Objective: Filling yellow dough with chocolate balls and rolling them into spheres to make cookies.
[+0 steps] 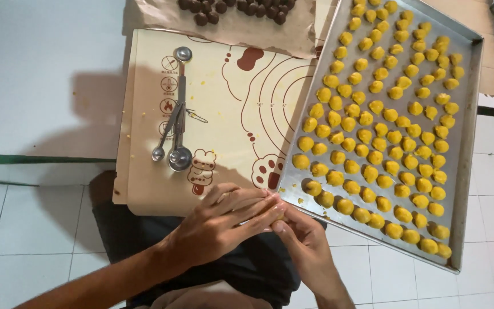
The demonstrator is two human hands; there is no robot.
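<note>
We pressed our left hand [224,220] flat over our right hand [301,237], palms together at the baking tray [469,149] near edge, whatever lay between hidden; beige mat [230,114] lay bare alongside.

dough piece [281,216]: yellow; mostly hidden; pressed between both palms; just beside tray's [467,171] near corner

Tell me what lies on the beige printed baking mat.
On the beige printed baking mat lie metal measuring spoons and yellow crumbs. Brown paper covers its top edge, the metal tray its right side, and the left hand its near corner.
</note>
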